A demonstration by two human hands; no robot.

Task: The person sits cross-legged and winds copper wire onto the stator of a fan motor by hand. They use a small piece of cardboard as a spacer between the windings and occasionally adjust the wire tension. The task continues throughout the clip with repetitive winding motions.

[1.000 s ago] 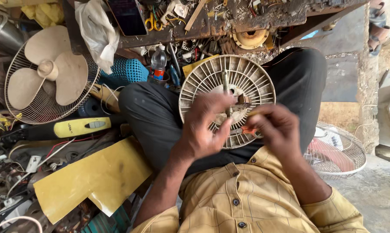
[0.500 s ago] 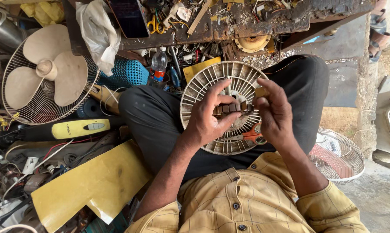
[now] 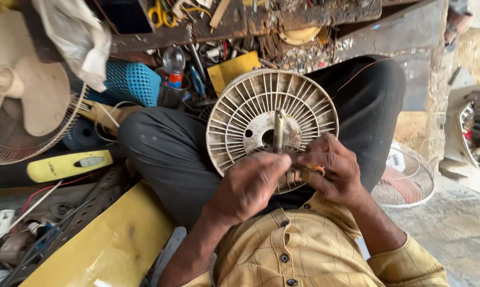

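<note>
Hands meet over our lap: our left hand [image 3: 250, 186] and right hand [image 3: 330, 170] both pinch a small metal part [image 3: 279, 130] against the round white fan grille [image 3: 240, 119] resting on our thighs.

One head-worn camera, looking steeply down into the lap.

The view sits close above the person's own chest and faces down and forward: the yellow shirt [image 3: 298, 255] fills 6 o'clock, and the left hand [image 3: 250, 186] and right hand [image 3: 330, 170] meet at centre against a round fan grille [image 3: 250, 111]. A cluttered workbench edge [image 3: 304, 16] runs along 12 o'clock, and a fan with beige blades [image 3: 22, 90] sits cropped at 9 o'clock. No second view shares the scene.
</note>
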